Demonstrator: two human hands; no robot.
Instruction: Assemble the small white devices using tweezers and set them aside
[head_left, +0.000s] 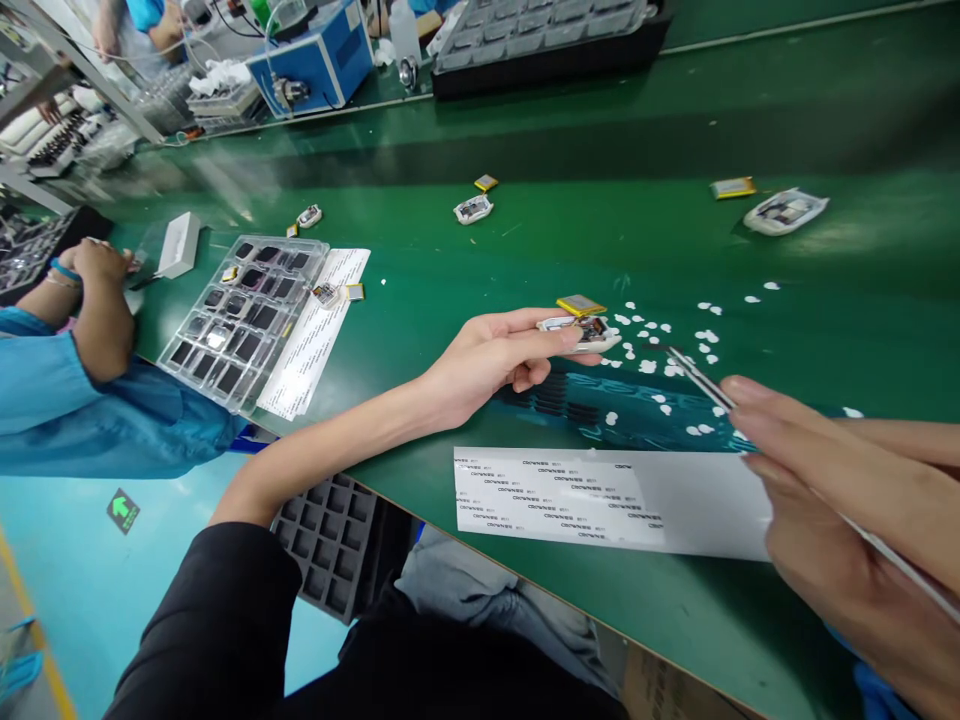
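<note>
My left hand (487, 365) reaches over the green table and grips a small white device casing (592, 338) with electronics showing inside. A flat silver-and-yellow battery (580, 305) sits at the casing's far edge. At the right, my right hand (825, 520) is closed around metal tweezers (701, 378). Their tips point left, among small white stickers (646, 367) scattered on the table and on a dark teal film (555, 398), apart from the casing. Nearer to me lies a white backing sheet (555, 495) with printed lettering.
More open casings (786, 212) and batteries (733, 188) lie farther back. To the left, a clear compartment tray (244, 310) holds dark parts beside another printed sheet (315, 335). A co-worker's hands (97, 262) rest there. A blue box (315, 62) and black tray (551, 75) stand behind.
</note>
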